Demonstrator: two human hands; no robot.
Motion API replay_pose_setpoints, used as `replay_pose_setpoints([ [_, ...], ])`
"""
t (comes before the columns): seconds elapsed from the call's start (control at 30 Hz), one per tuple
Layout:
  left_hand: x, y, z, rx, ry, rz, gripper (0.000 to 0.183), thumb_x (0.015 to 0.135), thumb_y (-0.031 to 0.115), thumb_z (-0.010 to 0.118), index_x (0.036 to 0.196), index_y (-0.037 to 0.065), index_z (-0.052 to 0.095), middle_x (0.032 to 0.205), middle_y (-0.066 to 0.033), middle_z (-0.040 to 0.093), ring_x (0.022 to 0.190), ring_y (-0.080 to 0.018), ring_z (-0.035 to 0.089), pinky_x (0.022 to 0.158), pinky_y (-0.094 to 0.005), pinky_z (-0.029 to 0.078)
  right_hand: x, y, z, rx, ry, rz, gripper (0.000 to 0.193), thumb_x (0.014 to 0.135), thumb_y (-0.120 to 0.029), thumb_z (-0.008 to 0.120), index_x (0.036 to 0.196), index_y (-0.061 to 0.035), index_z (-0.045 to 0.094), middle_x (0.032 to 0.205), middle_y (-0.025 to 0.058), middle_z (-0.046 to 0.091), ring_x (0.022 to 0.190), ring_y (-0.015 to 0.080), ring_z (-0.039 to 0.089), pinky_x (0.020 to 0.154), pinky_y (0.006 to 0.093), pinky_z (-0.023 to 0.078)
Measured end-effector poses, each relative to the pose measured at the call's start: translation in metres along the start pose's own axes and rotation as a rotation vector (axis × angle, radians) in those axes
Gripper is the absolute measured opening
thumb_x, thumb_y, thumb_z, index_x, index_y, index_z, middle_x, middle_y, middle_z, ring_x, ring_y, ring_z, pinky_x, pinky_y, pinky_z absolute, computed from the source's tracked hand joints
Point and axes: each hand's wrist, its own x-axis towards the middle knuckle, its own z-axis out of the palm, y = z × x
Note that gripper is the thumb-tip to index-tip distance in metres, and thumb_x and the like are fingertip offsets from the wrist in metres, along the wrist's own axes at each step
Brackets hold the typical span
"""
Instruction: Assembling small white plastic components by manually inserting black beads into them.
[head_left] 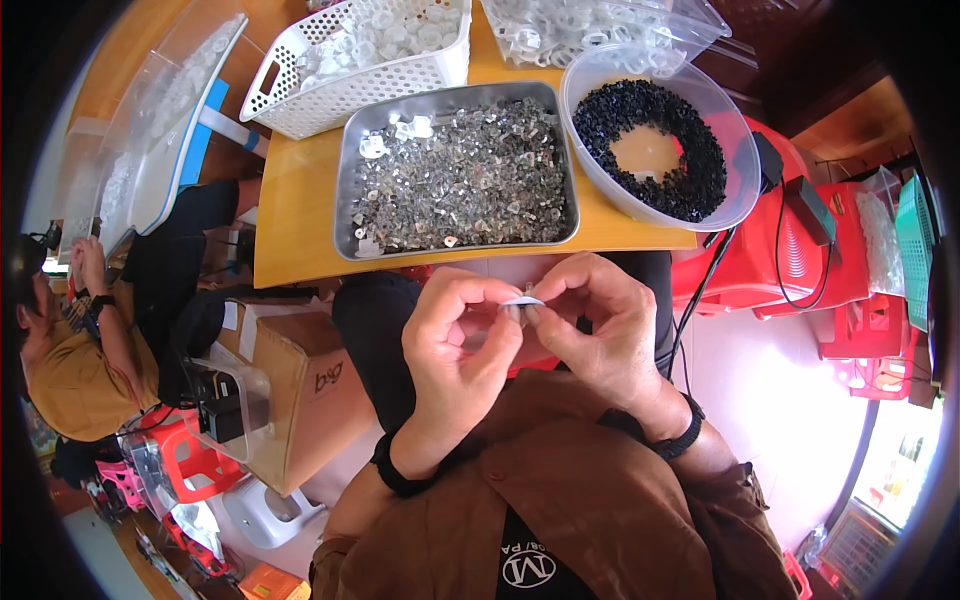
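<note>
Close to my body, just off the table's near edge, my left hand (460, 335) and my right hand (605, 320) meet fingertip to fingertip. Between them they pinch a small whitish curved piece (522, 301); its exact kind is too small to make out. Beyond my hands lies a metal tray (345, 200) heaped with small shiny metal pieces (465, 175). To its right stands a round clear plastic bowl (745, 190) with many small black parts (690, 120) ringed around its bottom.
A white perforated basket (300, 115) of translucent white parts stands at the back left, a clear bin (610, 30) of similar parts at the back right. Red stools (740, 250) and cables are to the right. On the left are a cardboard box (320, 390) and a seated co-worker (85, 375).
</note>
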Motion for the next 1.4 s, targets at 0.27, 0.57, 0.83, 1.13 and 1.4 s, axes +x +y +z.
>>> replay_pose_setpoints([
  [0.27, 0.003, 0.006, 0.005, -0.014, 0.080, 0.002, 0.018, 0.081, -0.007, 0.062, 0.099, -0.003, 0.058, 0.098, -0.0077, 0.053, 0.085, -0.0127, 0.060, 0.072, -0.0245, 0.051, -0.001, -0.007, 0.000, -0.037, -0.016, -0.029, 0.016, 0.073, 0.003, 0.072, 0.087, -0.0026, 0.065, 0.080, 0.0058, 0.064, 0.070, 0.0134, 0.063, 0.064, 0.0258, 0.051],
  [0.57, 0.007, 0.009, 0.003, 0.350, 0.121, 0.236, 0.027, 0.065, -0.010, 0.065, 0.089, 0.001, 0.062, 0.088, -0.0085, 0.055, 0.068, -0.0156, 0.059, 0.059, -0.0256, 0.050, -0.003, -0.012, 0.001, -0.186, -0.029, -0.171, 0.020, 0.069, 0.005, 0.071, 0.086, -0.0044, 0.065, 0.082, 0.0076, 0.064, 0.071, 0.0233, 0.063, 0.063, 0.0306, 0.051],
  [0.83, 0.006, 0.008, -0.002, 0.408, 0.122, 0.271, 0.025, 0.061, -0.011, 0.064, 0.081, 0.003, 0.063, 0.080, -0.0074, 0.055, 0.065, -0.0150, 0.058, 0.057, -0.0251, 0.048, -0.005, -0.013, 0.004, -0.216, -0.059, -0.232, 0.019, 0.069, 0.005, 0.070, 0.084, -0.0045, 0.064, 0.079, 0.0074, 0.064, 0.070, 0.0211, 0.064, 0.062, 0.0292, 0.051],
  [1.13, 0.006, 0.008, -0.005, -0.088, 0.006, -0.063, 0.017, 0.089, -0.003, 0.058, 0.105, -0.006, 0.059, 0.099, -0.0075, 0.056, 0.088, -0.0143, 0.060, 0.074, -0.0262, 0.051, 0.004, -0.005, -0.004, 0.160, -0.045, 0.218, 0.013, 0.077, -0.003, 0.073, 0.088, -0.0026, 0.066, 0.082, 0.0011, 0.067, 0.074, 0.0049, 0.060, 0.066, 0.0225, 0.050],
  [1.4, 0.009, 0.000, -0.010, -0.026, 0.008, -0.058, 0.013, 0.084, -0.004, 0.063, 0.097, -0.005, 0.061, 0.096, -0.0074, 0.054, 0.086, -0.0143, 0.062, 0.072, -0.0235, 0.053, 0.007, -0.013, -0.002, 0.128, -0.188, 0.277, 0.019, 0.080, 0.008, 0.067, 0.096, 0.0029, 0.058, 0.092, 0.0067, 0.063, 0.085, 0.0110, 0.063, 0.073, 0.0229, 0.054],
])
